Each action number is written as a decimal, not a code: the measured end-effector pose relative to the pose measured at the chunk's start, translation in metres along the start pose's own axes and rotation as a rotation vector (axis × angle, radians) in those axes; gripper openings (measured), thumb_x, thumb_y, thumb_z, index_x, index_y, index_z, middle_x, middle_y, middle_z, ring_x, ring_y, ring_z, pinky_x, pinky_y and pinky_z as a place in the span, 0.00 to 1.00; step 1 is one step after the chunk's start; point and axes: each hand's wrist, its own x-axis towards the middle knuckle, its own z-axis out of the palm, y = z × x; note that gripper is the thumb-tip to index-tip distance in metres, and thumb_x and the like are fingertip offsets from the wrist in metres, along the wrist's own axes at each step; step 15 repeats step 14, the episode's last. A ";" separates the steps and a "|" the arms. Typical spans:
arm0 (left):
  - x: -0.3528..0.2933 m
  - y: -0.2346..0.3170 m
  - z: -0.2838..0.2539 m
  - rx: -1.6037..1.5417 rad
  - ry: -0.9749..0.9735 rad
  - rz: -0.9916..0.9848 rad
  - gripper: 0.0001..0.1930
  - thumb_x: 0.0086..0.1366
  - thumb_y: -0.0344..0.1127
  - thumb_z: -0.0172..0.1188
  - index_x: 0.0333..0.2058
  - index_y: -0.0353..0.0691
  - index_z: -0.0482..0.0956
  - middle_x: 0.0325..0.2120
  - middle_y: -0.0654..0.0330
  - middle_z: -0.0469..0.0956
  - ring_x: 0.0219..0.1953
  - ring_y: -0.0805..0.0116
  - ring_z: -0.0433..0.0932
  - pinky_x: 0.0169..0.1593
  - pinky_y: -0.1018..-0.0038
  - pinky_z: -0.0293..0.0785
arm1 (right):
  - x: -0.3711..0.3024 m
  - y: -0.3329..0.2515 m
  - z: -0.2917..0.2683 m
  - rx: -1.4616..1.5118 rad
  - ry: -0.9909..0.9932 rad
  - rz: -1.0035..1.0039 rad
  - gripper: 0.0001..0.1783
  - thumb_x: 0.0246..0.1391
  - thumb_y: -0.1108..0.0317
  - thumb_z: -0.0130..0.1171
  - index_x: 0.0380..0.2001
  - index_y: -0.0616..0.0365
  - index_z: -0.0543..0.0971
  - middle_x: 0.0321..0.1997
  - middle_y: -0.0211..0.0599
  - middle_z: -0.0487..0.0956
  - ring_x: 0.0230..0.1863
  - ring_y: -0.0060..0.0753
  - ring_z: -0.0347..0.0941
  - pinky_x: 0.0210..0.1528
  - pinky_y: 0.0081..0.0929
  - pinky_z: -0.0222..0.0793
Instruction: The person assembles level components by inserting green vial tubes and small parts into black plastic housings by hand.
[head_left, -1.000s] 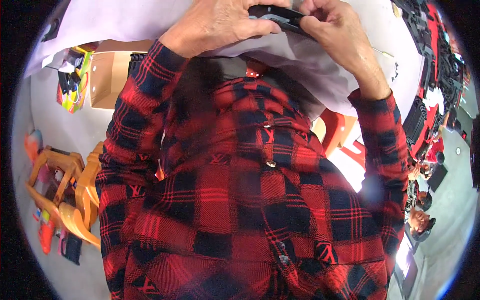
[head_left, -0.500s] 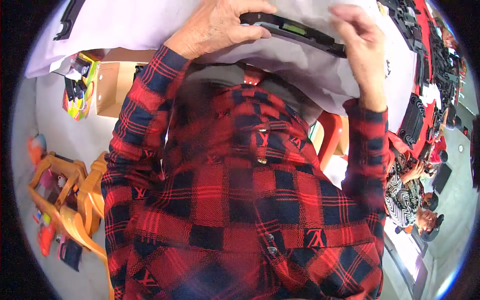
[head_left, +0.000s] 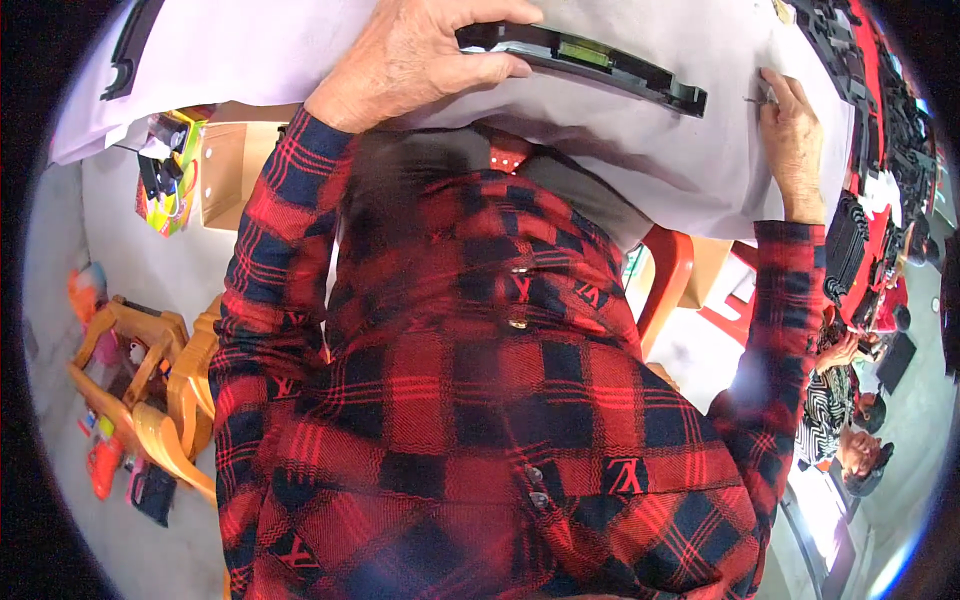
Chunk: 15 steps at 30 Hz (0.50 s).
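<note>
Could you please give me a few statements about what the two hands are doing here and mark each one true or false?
1. The left hand grips one end of a long black part. True.
2. The right hand also holds the black part. False: it rests apart from it on the pale table cover, with a small thin item at its fingertips.
3. The black part has a green patch on it. True.
4. The person wears a plain blue shirt. False: the shirt is red and black plaid.
5. An orange chair stands on the floor to the person's left. True.
</note>
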 end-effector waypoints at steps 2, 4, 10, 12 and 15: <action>-0.002 0.001 -0.001 -0.002 0.016 0.003 0.18 0.46 0.34 0.73 0.38 0.39 0.82 0.30 0.62 0.75 0.34 0.61 0.73 0.42 0.67 0.65 | 0.002 -0.001 -0.005 -0.003 -0.112 0.016 0.21 0.48 0.78 0.56 0.48 0.53 0.78 0.42 0.41 0.78 0.39 0.50 0.78 0.41 0.39 0.75; -0.001 0.001 -0.001 0.003 0.005 -0.007 0.19 0.46 0.34 0.73 0.39 0.39 0.82 0.30 0.61 0.74 0.34 0.61 0.72 0.42 0.67 0.65 | -0.003 -0.002 -0.004 -0.019 -0.089 0.007 0.20 0.48 0.77 0.56 0.47 0.54 0.78 0.41 0.41 0.78 0.39 0.49 0.78 0.42 0.39 0.75; -0.002 0.002 -0.001 0.003 0.002 0.007 0.19 0.45 0.32 0.73 0.39 0.39 0.82 0.30 0.61 0.74 0.34 0.61 0.72 0.42 0.68 0.66 | -0.005 -0.004 -0.004 -0.064 -0.055 -0.032 0.18 0.49 0.76 0.57 0.45 0.53 0.78 0.39 0.39 0.78 0.41 0.46 0.77 0.43 0.38 0.75; -0.001 0.002 -0.001 -0.033 0.009 -0.003 0.19 0.45 0.31 0.73 0.39 0.39 0.82 0.30 0.61 0.75 0.34 0.60 0.73 0.43 0.67 0.67 | -0.004 -0.005 -0.005 -0.057 -0.080 0.008 0.18 0.48 0.76 0.58 0.45 0.53 0.78 0.39 0.38 0.78 0.41 0.45 0.78 0.43 0.38 0.75; -0.002 0.004 -0.001 -0.065 0.018 -0.016 0.19 0.46 0.31 0.73 0.39 0.39 0.82 0.30 0.61 0.75 0.35 0.60 0.73 0.43 0.67 0.67 | -0.004 -0.006 -0.004 -0.054 -0.072 0.033 0.18 0.49 0.76 0.58 0.45 0.53 0.78 0.40 0.37 0.78 0.42 0.44 0.78 0.43 0.37 0.75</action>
